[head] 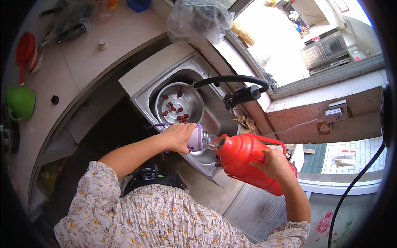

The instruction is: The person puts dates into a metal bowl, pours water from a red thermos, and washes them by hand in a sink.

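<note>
My left hand (179,137) grips a bottle in a light purple sleeve (196,138), held tilted over the sink's front edge with its clear neck pointing right. My right hand (273,164) holds the handle of a red thermos flask (240,155), which is tilted so that its mouth meets the bottle's neck. Clear liquid seems to run between the two mouths. Beyond my left hand, a round stainless steel basin (195,104) sits in the sink (217,119) with several dark red dates (172,109) in it.
A black faucet (243,95) with a curved hose reaches over the basin. Crumpled plastic bags (200,20) lie behind the sink. On the left counter stand a green jug (21,102), a red ladle (24,46) and a small white jar (103,44). A black cable (353,183) hangs at right.
</note>
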Tool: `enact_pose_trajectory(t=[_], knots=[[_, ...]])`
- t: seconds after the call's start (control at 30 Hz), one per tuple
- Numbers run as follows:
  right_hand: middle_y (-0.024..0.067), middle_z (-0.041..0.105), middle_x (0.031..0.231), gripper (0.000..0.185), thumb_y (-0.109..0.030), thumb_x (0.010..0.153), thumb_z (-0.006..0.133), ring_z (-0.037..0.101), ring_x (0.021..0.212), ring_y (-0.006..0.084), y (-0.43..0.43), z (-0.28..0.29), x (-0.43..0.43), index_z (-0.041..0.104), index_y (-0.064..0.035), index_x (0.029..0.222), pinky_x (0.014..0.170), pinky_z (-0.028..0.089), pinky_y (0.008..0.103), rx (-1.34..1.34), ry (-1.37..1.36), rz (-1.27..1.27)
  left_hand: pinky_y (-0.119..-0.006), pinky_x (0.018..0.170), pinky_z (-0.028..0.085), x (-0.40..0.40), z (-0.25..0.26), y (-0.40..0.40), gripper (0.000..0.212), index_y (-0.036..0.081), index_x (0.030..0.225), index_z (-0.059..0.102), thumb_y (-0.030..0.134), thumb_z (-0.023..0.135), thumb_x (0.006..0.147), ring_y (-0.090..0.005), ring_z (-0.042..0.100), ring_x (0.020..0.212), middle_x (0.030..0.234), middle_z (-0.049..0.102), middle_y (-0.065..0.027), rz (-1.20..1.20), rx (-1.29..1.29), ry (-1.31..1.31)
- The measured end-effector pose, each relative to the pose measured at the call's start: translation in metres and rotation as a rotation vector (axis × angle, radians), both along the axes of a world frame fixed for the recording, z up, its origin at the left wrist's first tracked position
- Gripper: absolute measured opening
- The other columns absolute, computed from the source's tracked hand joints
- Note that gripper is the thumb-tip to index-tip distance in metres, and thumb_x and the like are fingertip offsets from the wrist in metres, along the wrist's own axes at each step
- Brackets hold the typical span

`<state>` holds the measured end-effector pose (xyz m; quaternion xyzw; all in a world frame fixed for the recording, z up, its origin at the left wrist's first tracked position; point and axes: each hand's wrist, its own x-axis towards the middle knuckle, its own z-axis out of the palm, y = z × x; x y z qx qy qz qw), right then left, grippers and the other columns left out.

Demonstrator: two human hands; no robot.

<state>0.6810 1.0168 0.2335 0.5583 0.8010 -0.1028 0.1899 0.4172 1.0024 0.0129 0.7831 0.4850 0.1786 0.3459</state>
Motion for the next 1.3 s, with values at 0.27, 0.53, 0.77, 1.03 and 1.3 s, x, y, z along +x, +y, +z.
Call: enact_pose_trajectory(t=[0.27,0.53,0.77,1.03,1.3], knots=[[0.0209,0.058,0.060,0.040,-0.035,0.067,0.073,0.059,0.060,0.0354,0.001,-0.016,0.014,0.060,0.0026,0.063,0.058,0.048,0.0401,-0.026,0.074,-0.032,-0.038,0.079,0.048,0.012,0.005,0.009,0.072,-0.006,0.106,0.045,0.035,0.073,0.054,-0.0346,0.060,0.091,0.097,0.060,-0.0224,-0.036,-0.212,0.182],[0.0207,0.060,0.065,0.035,-0.033,0.069,0.073,0.060,0.064,0.0355,-0.007,-0.072,0.051,0.063,0.0012,0.070,0.061,0.048,0.0413,-0.042,0.279,-0.208,-0.038,0.077,0.049,0.026,0.013,0.019,0.070,-0.004,0.104,0.045,0.036,0.073,0.054,-0.0343,0.061,0.090,0.097,0.061,-0.0217,-0.020,-0.341,0.251],[0.0189,0.063,0.070,0.030,-0.028,0.072,0.073,0.062,0.066,0.0330,-0.022,-0.069,0.064,0.065,0.0002,0.080,0.061,0.049,0.0371,-0.044,0.476,-0.324,-0.040,0.086,0.044,0.014,0.006,0.000,0.084,0.004,0.122,0.036,0.034,0.077,0.055,-0.0357,0.054,0.101,0.107,0.055,-0.0213,0.034,-0.165,-0.162],[0.0050,0.057,0.056,0.017,-0.010,0.070,0.073,0.054,0.051,0.0110,-0.045,-0.016,0.042,0.062,0.0020,0.074,0.051,0.044,0.0251,0.048,0.675,-0.340,-0.036,0.093,0.042,-0.034,0.016,-0.040,0.096,0.008,0.129,0.029,0.017,0.084,0.051,-0.0304,0.053,0.107,0.119,0.049,-0.0148,0.090,0.132,-0.468],[0.0010,0.053,0.051,0.029,-0.018,0.064,0.079,0.047,0.047,0.0070,-0.066,0.019,-0.018,0.058,0.0011,0.063,0.046,0.037,0.0226,0.230,0.994,-0.359,-0.037,0.096,0.041,-0.125,0.026,-0.103,0.101,0.004,0.128,0.027,0.016,0.088,0.048,-0.0315,0.052,0.111,0.123,0.048,-0.0196,0.410,0.400,-0.468]])
